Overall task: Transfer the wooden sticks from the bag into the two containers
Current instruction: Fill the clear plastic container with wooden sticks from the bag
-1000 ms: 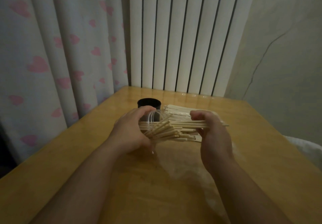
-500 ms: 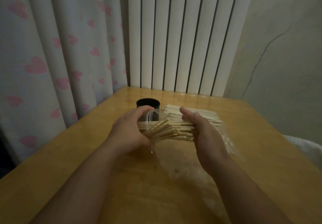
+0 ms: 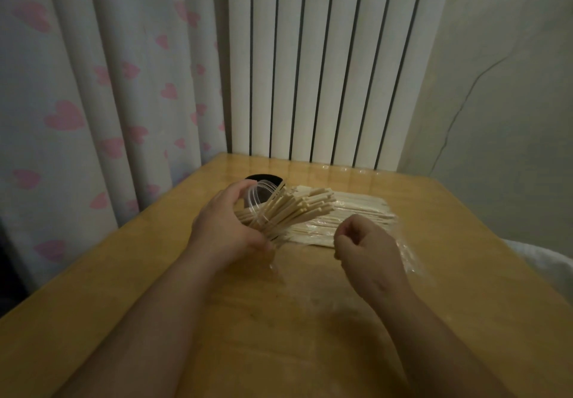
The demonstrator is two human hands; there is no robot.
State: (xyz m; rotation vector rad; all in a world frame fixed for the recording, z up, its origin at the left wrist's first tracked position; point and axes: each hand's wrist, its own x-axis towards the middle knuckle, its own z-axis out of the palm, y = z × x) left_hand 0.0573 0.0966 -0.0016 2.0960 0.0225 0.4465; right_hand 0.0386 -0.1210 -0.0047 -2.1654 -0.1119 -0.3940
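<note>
The table is seen with its left edge running diagonally just outside the left hand. Its far edge is met by a radiator beyond both hands. Bare tabletop is left nearer than the hands and out to the right of the right hand. A clear bag is laid flat just beyond the right hand, with wooden sticks lying inside it. A clear container is held tilted by the left hand, whose fingers are curled round it. A bundle of sticks protrudes from its mouth toward the bag. A black container is stood just beyond the left hand's fingertips, near the table's far left corner. The right hand's fingers are curled inward, and nothing is seen held in them.
</note>
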